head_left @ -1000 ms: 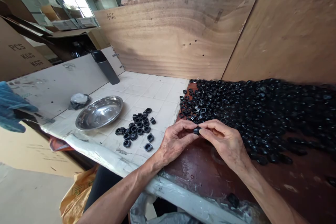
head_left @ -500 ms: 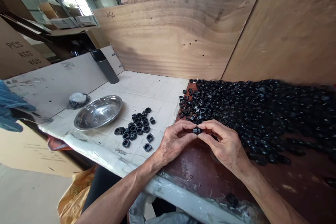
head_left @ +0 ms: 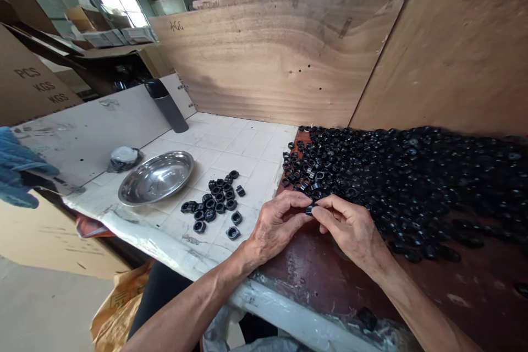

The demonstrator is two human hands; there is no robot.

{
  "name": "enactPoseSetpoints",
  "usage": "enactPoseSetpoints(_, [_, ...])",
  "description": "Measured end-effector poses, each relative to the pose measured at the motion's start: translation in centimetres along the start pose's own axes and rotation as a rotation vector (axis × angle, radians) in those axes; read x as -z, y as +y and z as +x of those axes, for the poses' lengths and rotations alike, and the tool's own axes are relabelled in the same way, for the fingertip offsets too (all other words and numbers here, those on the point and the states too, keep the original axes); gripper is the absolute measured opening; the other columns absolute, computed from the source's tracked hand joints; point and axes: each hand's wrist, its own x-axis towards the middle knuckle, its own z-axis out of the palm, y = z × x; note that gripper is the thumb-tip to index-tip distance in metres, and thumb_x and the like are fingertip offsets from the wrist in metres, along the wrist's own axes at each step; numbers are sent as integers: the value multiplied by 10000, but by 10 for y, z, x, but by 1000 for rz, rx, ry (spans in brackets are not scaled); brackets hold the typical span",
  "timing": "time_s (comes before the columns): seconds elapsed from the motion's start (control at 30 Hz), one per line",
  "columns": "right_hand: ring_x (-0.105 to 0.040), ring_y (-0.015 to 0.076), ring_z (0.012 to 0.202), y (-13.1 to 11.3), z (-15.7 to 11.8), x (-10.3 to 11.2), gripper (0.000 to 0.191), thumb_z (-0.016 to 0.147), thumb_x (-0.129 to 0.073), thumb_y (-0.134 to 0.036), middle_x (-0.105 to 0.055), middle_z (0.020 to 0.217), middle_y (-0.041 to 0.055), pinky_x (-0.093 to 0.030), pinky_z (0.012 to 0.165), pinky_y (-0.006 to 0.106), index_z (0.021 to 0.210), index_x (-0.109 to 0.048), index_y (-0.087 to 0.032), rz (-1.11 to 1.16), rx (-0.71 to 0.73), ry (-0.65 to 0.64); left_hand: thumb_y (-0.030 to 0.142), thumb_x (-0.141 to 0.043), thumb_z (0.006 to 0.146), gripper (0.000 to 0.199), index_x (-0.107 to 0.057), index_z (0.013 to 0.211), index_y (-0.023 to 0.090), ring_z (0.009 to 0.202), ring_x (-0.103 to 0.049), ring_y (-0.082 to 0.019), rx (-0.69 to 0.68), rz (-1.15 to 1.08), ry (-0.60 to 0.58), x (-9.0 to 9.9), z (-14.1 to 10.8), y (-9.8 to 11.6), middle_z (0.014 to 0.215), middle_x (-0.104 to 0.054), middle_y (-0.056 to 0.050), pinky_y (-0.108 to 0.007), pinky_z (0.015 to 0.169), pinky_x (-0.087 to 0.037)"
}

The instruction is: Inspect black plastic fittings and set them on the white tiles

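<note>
Between my two hands is a small black ring-like part [head_left: 310,209], mostly covered by fingertips. My left hand [head_left: 277,224] pinches it from the left with thumb and fingers. From the right, my right hand [head_left: 350,226] has its thumb and fingertips closed on the same part. Behind and to the right of my hands spreads a large pile of black parts [head_left: 396,176] on the dark red board [head_left: 305,269]. A smaller group of black rings [head_left: 220,197] lies on the white tiled surface [head_left: 247,148] to the left.
A shiny metal bowl [head_left: 157,177] stands left of the small group. Beyond it are a wrapped white item [head_left: 124,157] and a dark grey bottle [head_left: 169,110]. A wooden panel [head_left: 268,60] rises along the back. A blue glove [head_left: 25,168] hangs at the left edge.
My right hand's fingers have shifted on the black part, and the part has turned slightly between the fingertips. The small group on the left looks the same.
</note>
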Motion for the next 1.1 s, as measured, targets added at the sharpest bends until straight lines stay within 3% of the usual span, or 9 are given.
enactPoseSetpoints(0.13, [-643, 178, 844, 5, 1, 2, 121, 927, -641, -282, -700, 964, 24, -503, 764, 265, 1007, -714, -230, 2, 186, 47, 276, -760, 859, 191, -729, 1017, 173, 965, -695, -189, 218, -112, 12, -1, 1, 4, 1029, -730, -71, -330, 902, -571])
enactPoseSetpoints(0.2, [-645, 185, 879, 6, 2, 3, 122, 926, -647, -279, -700, 1013, 32, -503, 785, 270, 1011, -721, -232, -11, 218, 63, 288, -766, 853, 208, -728, 1019, 169, 969, -695, -193, 269, -151, 19, -2, 1, 6, 1036, -728, -73, -327, 900, -571])
enactPoseSetpoints(0.37, [-504, 134, 602, 7, 2, 1, 299, 983, -583, -389, -557, 656, -23, -404, 610, 267, 752, -635, -206, -165, 186, 56, 296, -739, 879, 209, -727, 1055, 183, 1007, -685, -195, 132, -32, 13, -2, 1, 4, 1057, -728, -77, -344, 933, -568])
enactPoseSetpoints(0.53, [-392, 109, 541, 7, 1, -6, 465, 1017, -509, -412, -433, 577, -43, -335, 577, 275, 604, -463, -204, -248, 257, 86, 291, -719, 899, 202, -718, 1069, 182, 1002, -689, -186, 58, 40, 8, -1, 1, 2, 1072, -725, -82, -345, 925, -576])
enactPoseSetpoints(0.7, [-512, 128, 538, 3, 0, -5, 313, 939, -614, -495, -561, 620, -34, -404, 520, 244, 810, -609, -210, -47, 53, 69, 298, -717, 899, 194, -720, 1054, 182, 998, -689, -193, 62, 44, 0, -1, 1, 4, 1055, -729, -83, -350, 920, -580])
enactPoseSetpoints(0.8, [-583, 152, 566, 1, 0, -3, 297, 953, -588, -486, -606, 610, -20, -457, 546, 246, 878, -666, -209, 13, 17, 63, 285, -721, 895, 190, -720, 1057, 186, 1003, -686, -196, 44, 47, 12, -1, 1, 4, 1050, -730, -80, -355, 923, -577])
enactPoseSetpoints(0.87, [-621, 164, 595, 1, 0, -2, 271, 957, -589, -453, -639, 627, -9, -492, 585, 254, 907, -697, -211, 24, 19, 89, 274, -726, 891, 191, -720, 1061, 188, 1000, -684, -194, 32, 47, 15, -1, 2, 3, 1042, -730, -77, -352, 921, -573])
enactPoseSetpoints(0.97, [-689, 194, 752, 3, 1, -2, 183, 926, -638, -386, -725, 834, 31, -554, 702, 277, 951, -714, -221, 50, 84, 127, 262, -730, 886, 191, -723, 1064, 191, 990, -685, -189, 44, 46, 12, 0, 2, 1, 1041, -730, -72, -349, 928, -566])
enactPoseSetpoints(1.1, [-684, 209, 913, 7, 1, -3, 105, 904, -661, -314, -713, 1012, 45, -564, 825, 300, 960, -700, -234, 17, 200, 153, 278, -726, 889, 185, -726, 1051, 188, 990, -690, -197, 94, 31, 11, 0, 1, -1, 1046, -729, -76, -355, 933, -565])
